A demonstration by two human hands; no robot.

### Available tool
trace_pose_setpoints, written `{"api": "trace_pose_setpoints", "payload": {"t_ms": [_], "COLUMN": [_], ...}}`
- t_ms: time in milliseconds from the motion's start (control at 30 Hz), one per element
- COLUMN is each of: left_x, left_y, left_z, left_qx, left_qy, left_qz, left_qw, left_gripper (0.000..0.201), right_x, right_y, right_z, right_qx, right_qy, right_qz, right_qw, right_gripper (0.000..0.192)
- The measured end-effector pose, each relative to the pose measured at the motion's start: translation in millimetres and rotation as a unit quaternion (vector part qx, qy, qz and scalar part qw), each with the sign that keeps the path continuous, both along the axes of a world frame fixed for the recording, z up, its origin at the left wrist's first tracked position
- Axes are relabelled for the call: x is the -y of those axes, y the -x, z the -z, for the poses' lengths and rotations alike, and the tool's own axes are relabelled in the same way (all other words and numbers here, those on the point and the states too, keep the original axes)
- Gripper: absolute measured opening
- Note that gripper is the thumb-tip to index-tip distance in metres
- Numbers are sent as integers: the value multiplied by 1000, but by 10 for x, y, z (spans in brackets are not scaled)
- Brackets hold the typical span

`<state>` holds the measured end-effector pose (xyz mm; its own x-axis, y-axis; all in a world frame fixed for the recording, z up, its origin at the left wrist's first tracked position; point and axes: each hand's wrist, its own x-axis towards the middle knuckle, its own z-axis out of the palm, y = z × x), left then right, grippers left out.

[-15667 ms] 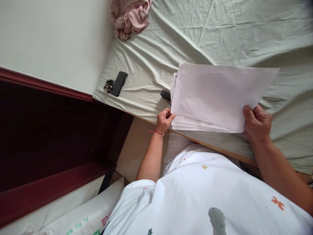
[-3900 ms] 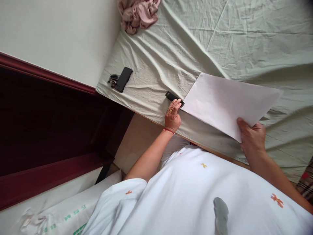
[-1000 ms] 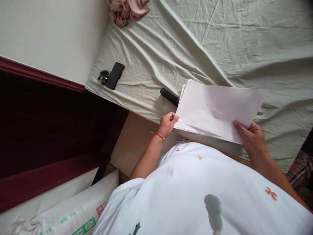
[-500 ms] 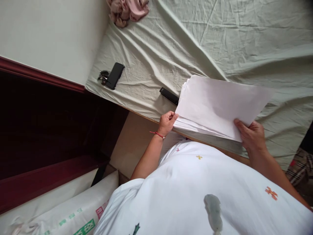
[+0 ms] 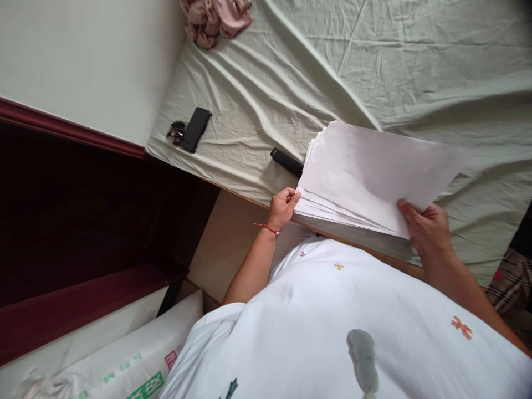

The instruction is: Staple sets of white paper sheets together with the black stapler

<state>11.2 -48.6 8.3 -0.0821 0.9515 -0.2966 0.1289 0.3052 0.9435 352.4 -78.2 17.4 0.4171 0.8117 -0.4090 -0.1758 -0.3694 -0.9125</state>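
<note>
1. Paper first: one stack of white sheets [image 5: 374, 177] is held over the near edge of the bed [image 5: 415, 66]. The number of sheets I cannot tell. At the left side the edges of the sheets are fanned apart.
2. Two hands are visible, both of the same person.
3. Left hand [image 5: 282, 206] comes up from below the bed edge, with the forearm bent and a thin red string around the wrist. Its fingers are curled, and the fingertips touch the lower left corner of the stack, at the fanned edges. It is a light pinch, nearly closed.
4. Right hand [image 5: 426, 230] is at the lower right corner of the stack. The thumb lies on top of the upper sheet and the other fingers go under the stack, so the hand is closed on the paper.
5. One small black flat object [image 5: 286, 161] lies on the bed sheet just beside the left edge of the stack, near the near edge of the bed.
6. One black phone [image 5: 195, 129] lies at the near left corner of the bed, touching one bunch of keys [image 5: 176, 131].
7. One crumpled pink cloth [image 5: 216, 19] lies farther back, at the left edge by the wall.
</note>
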Motion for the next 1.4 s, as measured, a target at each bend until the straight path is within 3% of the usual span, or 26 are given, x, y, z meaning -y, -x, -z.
{"api": "trace_pose_setpoints", "payload": {"t_ms": [233,433,733,967,1200,1400], "left_x": [40,28,24,-19,-53,-52], "left_y": [18,-19,41,17,-8,38], "left_z": [-77,-27,49,45,0,92], "left_qx": [61,16,-25,34,-71,-79], "left_qy": [34,8,-23,4,-11,-32], "left_qz": [52,31,27,5,41,42], "left_qw": [996,999,999,999,997,995], "left_gripper": [52,45,53,66,47,42], "right_x": [17,11,19,49,40,55], "right_y": [-46,-43,-44,-120,-132,-142], "right_z": [61,61,49,54,42,60], "right_qx": [-4,-18,-15,-29,-23,-25], "right_qy": [-12,-13,-23,-14,4,4], "right_qz": [5,0,-8,-44,-61,-69], "right_qw": [1000,1000,1000,999,998,997], "right_gripper": [39,38,38,38,41,38]}}
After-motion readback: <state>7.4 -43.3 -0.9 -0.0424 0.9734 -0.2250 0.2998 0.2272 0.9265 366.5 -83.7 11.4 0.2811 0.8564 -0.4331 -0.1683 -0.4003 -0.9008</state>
